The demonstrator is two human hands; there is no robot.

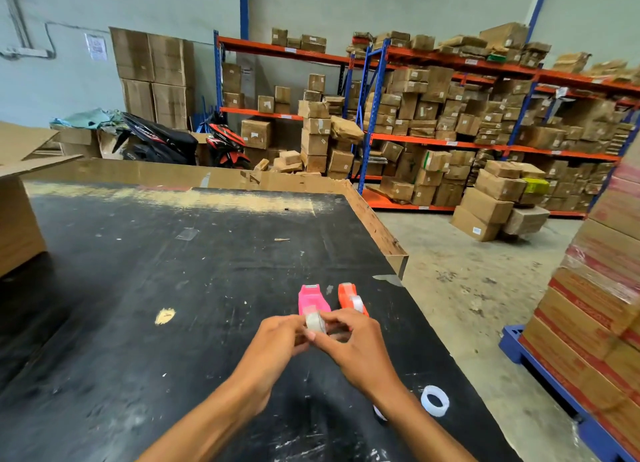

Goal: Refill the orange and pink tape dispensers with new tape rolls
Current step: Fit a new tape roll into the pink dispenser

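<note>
A pink tape dispenser (311, 297) lies on the black table (138, 288), its near end hidden behind my fingers. Right beside it lies an orange tape dispenser (348, 297) with a clear tape roll (357, 303) seated in it. Both hands hold a second clear tape roll (314, 321) just over the pink dispenser's near end: my left hand (277, 340) pinches it from the left, my right hand (356, 347) from the right. An empty white roll core (435, 400) lies on the table near my right forearm; another white piece (379, 412) shows partly under that arm.
The table's right edge (391, 247) drops to a concrete floor. A pallet of stacked cartons (595, 323) stands close on the right. A large cardboard box (17, 219) sits at the table's far left. Shelving with boxes and parked scooters fills the background.
</note>
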